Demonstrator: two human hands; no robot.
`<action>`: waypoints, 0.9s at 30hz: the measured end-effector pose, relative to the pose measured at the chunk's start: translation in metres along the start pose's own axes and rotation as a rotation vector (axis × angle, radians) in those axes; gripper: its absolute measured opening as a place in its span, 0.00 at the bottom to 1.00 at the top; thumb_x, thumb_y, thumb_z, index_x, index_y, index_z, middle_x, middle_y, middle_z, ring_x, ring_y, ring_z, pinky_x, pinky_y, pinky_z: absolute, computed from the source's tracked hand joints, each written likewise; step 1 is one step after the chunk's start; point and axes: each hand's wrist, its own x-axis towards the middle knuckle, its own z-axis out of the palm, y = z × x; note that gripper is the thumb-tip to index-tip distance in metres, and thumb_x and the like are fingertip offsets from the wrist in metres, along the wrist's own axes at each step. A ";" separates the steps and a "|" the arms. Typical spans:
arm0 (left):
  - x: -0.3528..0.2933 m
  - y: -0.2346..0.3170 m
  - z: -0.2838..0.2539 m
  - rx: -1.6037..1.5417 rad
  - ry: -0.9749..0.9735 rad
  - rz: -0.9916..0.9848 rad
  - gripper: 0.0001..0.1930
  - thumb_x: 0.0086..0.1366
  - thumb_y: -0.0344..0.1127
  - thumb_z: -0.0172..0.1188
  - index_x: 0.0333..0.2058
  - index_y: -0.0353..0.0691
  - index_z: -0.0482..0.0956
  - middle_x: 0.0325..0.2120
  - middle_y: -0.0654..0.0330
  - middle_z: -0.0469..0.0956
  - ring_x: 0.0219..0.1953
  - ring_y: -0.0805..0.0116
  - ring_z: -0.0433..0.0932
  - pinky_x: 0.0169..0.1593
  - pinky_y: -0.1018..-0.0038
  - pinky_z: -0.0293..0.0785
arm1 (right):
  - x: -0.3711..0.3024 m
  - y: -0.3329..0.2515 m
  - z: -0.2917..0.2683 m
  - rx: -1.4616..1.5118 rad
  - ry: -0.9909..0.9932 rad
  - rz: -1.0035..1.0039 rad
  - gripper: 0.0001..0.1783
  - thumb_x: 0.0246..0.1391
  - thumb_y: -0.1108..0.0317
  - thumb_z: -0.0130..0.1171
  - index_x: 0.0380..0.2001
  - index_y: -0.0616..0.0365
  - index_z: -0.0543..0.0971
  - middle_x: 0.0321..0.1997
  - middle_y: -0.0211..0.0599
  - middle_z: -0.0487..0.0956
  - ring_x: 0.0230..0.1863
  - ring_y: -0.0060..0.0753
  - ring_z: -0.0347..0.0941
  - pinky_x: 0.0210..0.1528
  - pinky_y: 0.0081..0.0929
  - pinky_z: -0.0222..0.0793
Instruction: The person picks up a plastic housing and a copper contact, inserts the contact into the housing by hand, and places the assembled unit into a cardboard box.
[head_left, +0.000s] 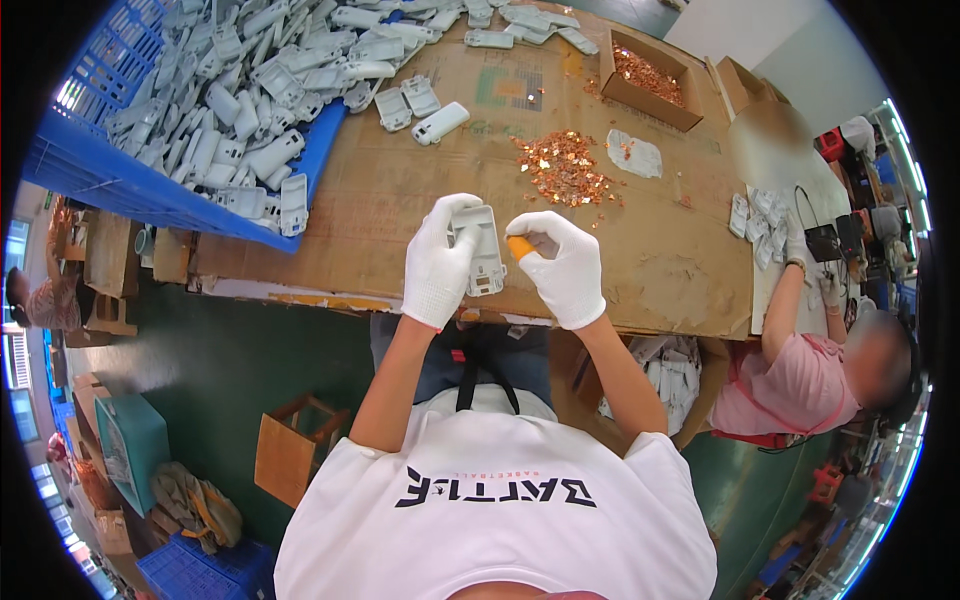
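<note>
Over the table's near edge, my left hand (438, 265), in a white knit glove, grips a light grey plastic housing (487, 255) with its hollow side up. Just right of it, my gloved right hand (565, 270) is closed in a pinch, apart from the housing. An orange cover (519, 248) shows at its fingertip; whatever the fingers pinch is too small to make out. Beyond my hands lies a pile of small shiny copper-coloured pieces (568, 168). A few loose housings (440, 122) rest on the cardboard farther left.
A blue crate (110, 165) heaped with similar housings stands at the left. More copper-coloured pieces fill a cardboard tray (647, 108), near a whitish sheet (634, 154). At the right a co-worker in pink (790, 385) handles white parts (765, 220). A wooden stool (285, 458) is below left.
</note>
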 end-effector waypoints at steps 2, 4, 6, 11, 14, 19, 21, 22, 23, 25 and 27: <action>-0.003 0.001 -0.003 -0.022 0.101 -0.167 0.11 0.62 0.30 0.55 0.44 0.39 0.73 0.36 0.51 0.79 0.37 0.61 0.80 0.42 0.70 0.74 | -0.013 -0.013 0.006 -0.015 0.024 0.022 0.12 0.45 0.88 0.55 0.34 0.65 0.77 0.33 0.28 0.78 0.35 0.15 0.74 0.41 0.17 0.71; 0.001 0.001 0.003 -0.055 0.144 -0.187 0.10 0.63 0.31 0.55 0.42 0.37 0.72 0.32 0.53 0.78 0.34 0.65 0.79 0.41 0.69 0.74 | -0.034 -0.020 0.013 0.069 0.040 -0.003 0.13 0.43 0.90 0.51 0.33 0.65 0.73 0.33 0.28 0.73 0.31 0.16 0.70 0.37 0.16 0.68; -0.001 -0.020 0.015 -0.285 0.195 -0.224 0.11 0.63 0.31 0.55 0.44 0.36 0.71 0.34 0.57 0.77 0.36 0.69 0.77 0.41 0.71 0.74 | -0.055 -0.032 0.032 0.199 0.072 0.108 0.12 0.43 0.86 0.58 0.32 0.60 0.76 0.29 0.30 0.74 0.28 0.16 0.72 0.31 0.15 0.69; -0.029 0.010 0.022 -0.877 -0.085 -0.478 0.22 0.61 0.27 0.55 0.56 0.38 0.68 0.42 0.56 0.73 0.41 0.72 0.77 0.40 0.75 0.77 | -0.060 -0.018 0.040 0.344 0.494 0.141 0.18 0.40 0.91 0.53 0.35 0.62 0.75 0.33 0.28 0.74 0.31 0.15 0.71 0.34 0.15 0.69; -0.035 0.003 0.003 -0.662 -0.485 -0.633 0.17 0.60 0.28 0.56 0.49 0.33 0.72 0.40 0.57 0.76 0.38 0.72 0.79 0.38 0.75 0.79 | -0.057 -0.016 0.021 0.051 0.537 0.028 0.17 0.38 0.91 0.52 0.33 0.63 0.75 0.33 0.29 0.74 0.30 0.17 0.67 0.35 0.14 0.65; -0.058 0.006 0.009 -0.765 -0.439 -0.573 0.24 0.58 0.26 0.59 0.54 0.29 0.68 0.46 0.56 0.77 0.46 0.73 0.78 0.51 0.75 0.74 | -0.053 -0.015 0.006 0.023 0.511 0.008 0.18 0.35 0.89 0.55 0.33 0.61 0.76 0.34 0.32 0.74 0.30 0.22 0.69 0.35 0.17 0.67; -0.062 0.013 0.012 -0.641 -0.302 -0.416 0.28 0.58 0.26 0.58 0.58 0.33 0.64 0.47 0.54 0.77 0.48 0.69 0.78 0.50 0.73 0.74 | -0.054 -0.027 0.009 -0.148 0.450 -0.054 0.18 0.34 0.88 0.57 0.33 0.59 0.77 0.35 0.34 0.74 0.31 0.26 0.70 0.35 0.19 0.68; -0.064 0.012 0.013 -0.434 -0.216 -0.270 0.29 0.57 0.25 0.58 0.59 0.35 0.64 0.48 0.53 0.77 0.48 0.66 0.79 0.51 0.72 0.74 | -0.055 -0.031 0.012 -0.317 0.399 -0.119 0.19 0.33 0.87 0.58 0.32 0.58 0.77 0.35 0.35 0.74 0.33 0.30 0.71 0.36 0.21 0.69; -0.065 0.016 0.014 -0.228 -0.137 -0.124 0.29 0.57 0.25 0.57 0.59 0.38 0.64 0.48 0.51 0.77 0.49 0.63 0.79 0.51 0.71 0.74 | -0.058 -0.031 0.015 -0.347 0.358 -0.123 0.19 0.31 0.86 0.61 0.30 0.55 0.78 0.39 0.36 0.73 0.37 0.36 0.72 0.37 0.26 0.70; -0.069 0.030 0.011 -0.213 -0.103 -0.155 0.28 0.56 0.25 0.59 0.57 0.41 0.66 0.47 0.50 0.76 0.47 0.56 0.79 0.50 0.69 0.74 | -0.058 -0.032 0.025 -0.418 0.324 -0.159 0.17 0.32 0.85 0.62 0.29 0.53 0.78 0.42 0.36 0.73 0.40 0.38 0.71 0.38 0.29 0.71; -0.072 0.034 0.008 -0.092 -0.117 -0.059 0.26 0.56 0.26 0.61 0.54 0.40 0.67 0.45 0.51 0.77 0.46 0.53 0.79 0.47 0.68 0.75 | -0.057 -0.028 0.031 -0.460 0.309 -0.118 0.16 0.33 0.84 0.62 0.27 0.52 0.78 0.44 0.35 0.72 0.42 0.37 0.71 0.38 0.30 0.71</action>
